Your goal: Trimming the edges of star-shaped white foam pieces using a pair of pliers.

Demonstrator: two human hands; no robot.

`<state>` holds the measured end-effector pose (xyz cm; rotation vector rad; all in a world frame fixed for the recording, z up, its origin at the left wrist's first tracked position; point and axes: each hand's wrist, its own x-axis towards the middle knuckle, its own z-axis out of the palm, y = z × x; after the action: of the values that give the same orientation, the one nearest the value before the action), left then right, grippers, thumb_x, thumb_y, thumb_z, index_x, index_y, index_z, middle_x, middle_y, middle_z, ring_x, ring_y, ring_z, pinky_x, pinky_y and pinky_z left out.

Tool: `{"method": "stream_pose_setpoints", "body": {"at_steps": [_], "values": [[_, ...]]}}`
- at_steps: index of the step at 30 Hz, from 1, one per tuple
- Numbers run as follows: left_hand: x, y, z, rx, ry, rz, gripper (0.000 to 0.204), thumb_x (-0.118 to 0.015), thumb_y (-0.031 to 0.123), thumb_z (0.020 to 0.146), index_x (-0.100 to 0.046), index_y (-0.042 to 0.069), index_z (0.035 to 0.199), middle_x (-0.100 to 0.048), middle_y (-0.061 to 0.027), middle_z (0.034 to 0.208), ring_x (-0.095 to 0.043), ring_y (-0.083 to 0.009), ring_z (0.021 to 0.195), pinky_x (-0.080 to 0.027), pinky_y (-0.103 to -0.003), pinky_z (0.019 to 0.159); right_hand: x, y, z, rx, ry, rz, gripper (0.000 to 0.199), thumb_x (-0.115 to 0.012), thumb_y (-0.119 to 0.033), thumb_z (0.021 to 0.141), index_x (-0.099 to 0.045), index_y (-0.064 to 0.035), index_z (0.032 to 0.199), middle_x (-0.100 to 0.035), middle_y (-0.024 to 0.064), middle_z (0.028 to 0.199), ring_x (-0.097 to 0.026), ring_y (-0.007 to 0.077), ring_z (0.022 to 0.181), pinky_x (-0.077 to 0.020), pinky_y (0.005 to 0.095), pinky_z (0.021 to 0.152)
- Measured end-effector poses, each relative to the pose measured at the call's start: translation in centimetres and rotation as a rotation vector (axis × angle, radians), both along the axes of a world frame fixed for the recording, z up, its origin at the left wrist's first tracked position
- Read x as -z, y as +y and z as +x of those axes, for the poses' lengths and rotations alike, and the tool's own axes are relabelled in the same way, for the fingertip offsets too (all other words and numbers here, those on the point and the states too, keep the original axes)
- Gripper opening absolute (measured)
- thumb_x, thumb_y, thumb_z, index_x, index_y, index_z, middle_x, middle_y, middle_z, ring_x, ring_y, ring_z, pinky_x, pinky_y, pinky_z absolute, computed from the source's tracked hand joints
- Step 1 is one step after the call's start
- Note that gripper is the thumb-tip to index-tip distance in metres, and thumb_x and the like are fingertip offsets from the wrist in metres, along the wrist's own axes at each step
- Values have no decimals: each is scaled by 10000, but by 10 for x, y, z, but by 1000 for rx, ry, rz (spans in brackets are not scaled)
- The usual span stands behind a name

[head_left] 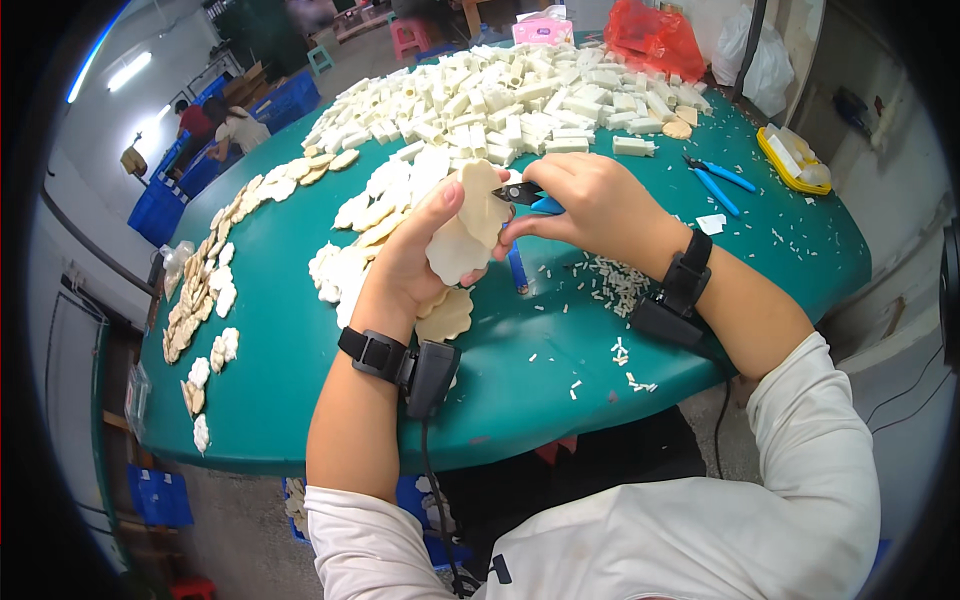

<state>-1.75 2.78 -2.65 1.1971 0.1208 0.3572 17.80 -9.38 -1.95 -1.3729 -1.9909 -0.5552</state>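
Observation:
My left hand (418,235) grips cream-coloured, scalloped flat plastic pieces (468,228), held up above the green table. In my right hand (600,205) is a pair of blue-handled nippers (527,195). Their dark jaws meet the edge of the held pieces; whether they are closed on the plastic I cannot tell. Below my hands lies another scalloped piece (445,315), and a heap of similar white pieces (345,265) sits beyond my left wrist. A blue stick-like item (517,268) lies under my right hand, partly hidden.
A big pile of white rectangular plastic parts (480,95) covers the far table (540,400). Small white offcuts (610,285) lie by my right wrist. Second blue pliers (718,185), a yellow tray (795,160) and a red bag (655,40) stand rightward; rows of scalloped pieces (205,270) line the left.

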Motion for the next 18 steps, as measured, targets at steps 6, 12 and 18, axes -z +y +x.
{"method": "stream_pose_setpoints", "body": {"at_steps": [6, 12, 18], "values": [[0, -4, -1, -6, -42, -43, 697, -617, 520, 913, -466, 24, 1378, -632, -111, 978, -645, -172, 755, -434, -256, 419, 4, 1, -7, -77, 115, 195, 514, -761, -447, 811, -627, -10, 1047, -680, 123, 872, -671, 302, 808, -544, 371, 720], [-4, -6, -1, 33, 59, 75, 625, -614, 497, 921, -502, 21, 1310, -647, -95, 930, -667, -179, 748, -436, -235, 415, 4, -1, -12, -114, 165, 108, 527, -795, -404, 799, -627, -25, 1126, -684, 118, 936, -668, 275, 776, -544, 348, 721], [3, -5, -1, -10, 173, -10, 529, -563, 498, 957, -539, 74, 1273, -667, -96, 958, -681, -187, 754, -447, -246, 419, 2, 0, -11, -31, 201, 36, 421, -740, -425, 851, -581, -39, 900, -636, 119, 802, -639, 315, 720, -499, 383, 614]]}}
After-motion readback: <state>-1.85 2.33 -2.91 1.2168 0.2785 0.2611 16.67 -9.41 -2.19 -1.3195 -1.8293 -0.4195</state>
